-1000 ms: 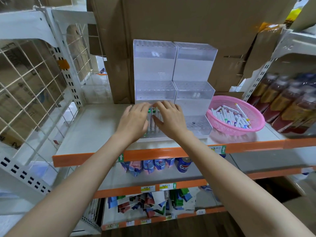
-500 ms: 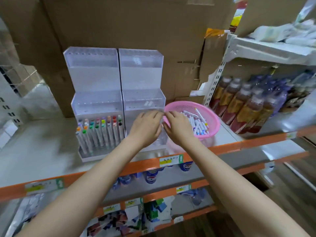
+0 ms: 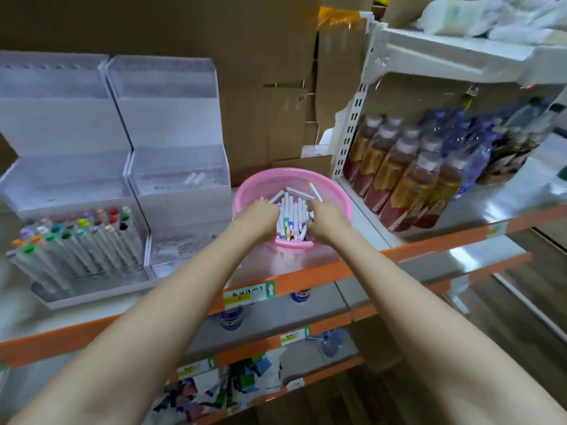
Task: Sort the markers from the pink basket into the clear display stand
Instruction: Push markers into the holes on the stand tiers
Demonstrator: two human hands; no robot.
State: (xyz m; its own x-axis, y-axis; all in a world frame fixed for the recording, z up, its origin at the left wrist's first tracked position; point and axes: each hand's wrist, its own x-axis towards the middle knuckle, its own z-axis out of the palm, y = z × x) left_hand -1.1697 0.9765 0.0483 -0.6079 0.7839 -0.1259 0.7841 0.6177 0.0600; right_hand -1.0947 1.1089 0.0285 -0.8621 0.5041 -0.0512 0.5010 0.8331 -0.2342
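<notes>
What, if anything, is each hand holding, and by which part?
Cannot be told: the left hand and right hand dip into the white markers in the round pink plastic basket, fingertips hidden.

Orange-edged shelves [image 3: 306, 275], cardboard backing [image 3: 260, 41], wooden floor [image 3: 534, 289], bottled drinks [image 3: 408, 179] at right

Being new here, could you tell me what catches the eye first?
The left hand and the right hand both reach into the pink basket of markers at mid-shelf. Left of it, the clear display stand holds colour-capped markers upright in its lowest left tier; bottled drinks stand at the right.
</notes>
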